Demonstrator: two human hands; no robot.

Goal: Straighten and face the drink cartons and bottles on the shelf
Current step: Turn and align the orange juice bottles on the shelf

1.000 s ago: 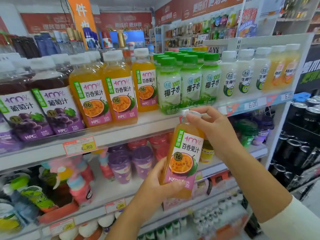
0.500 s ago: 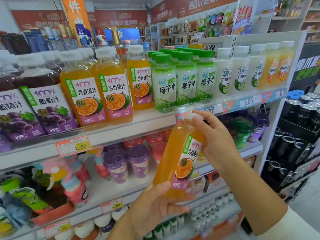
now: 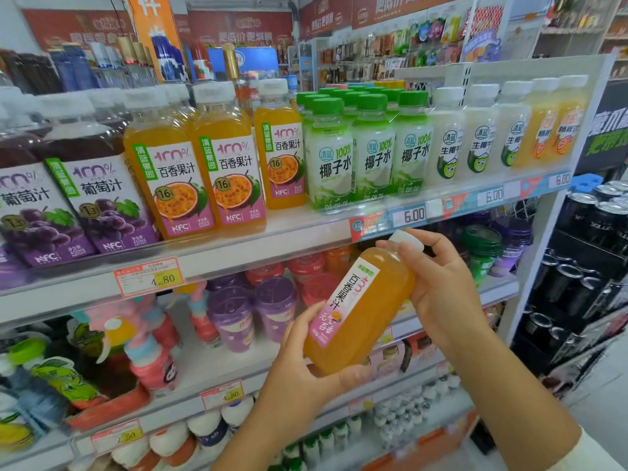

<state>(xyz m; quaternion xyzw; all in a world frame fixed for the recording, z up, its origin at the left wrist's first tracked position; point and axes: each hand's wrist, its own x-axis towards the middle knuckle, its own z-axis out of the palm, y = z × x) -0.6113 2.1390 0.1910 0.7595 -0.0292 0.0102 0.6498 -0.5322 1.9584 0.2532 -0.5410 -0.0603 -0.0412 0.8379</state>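
Observation:
An orange passion-fruit juice bottle [image 3: 365, 307] with a white cap is held in front of the lower shelves, tilted with its top to the right and its label turned to the left side. My left hand [image 3: 306, 375] cups its base from below. My right hand [image 3: 438, 283] grips its neck and cap. On the upper shelf [image 3: 238, 253] stand purple grape juice bottles [image 3: 98, 198], three front passion-fruit bottles [image 3: 224, 158], green-capped coconut water bottles [image 3: 370, 147] and white-capped coconut milk bottles [image 3: 475, 130], labels facing out.
The shelf below holds purple and red lidded cups [image 3: 251, 311] and pink character bottles [image 3: 149, 351]. Small white bottles [image 3: 204, 433] fill the lowest shelf. Black cans [image 3: 598, 212] are stacked on a rack at the right. Price tags [image 3: 149, 277] line the shelf edges.
The held bottle has been turned in both hands and tipped further to the right, so its front label has swung from facing me to the left side.

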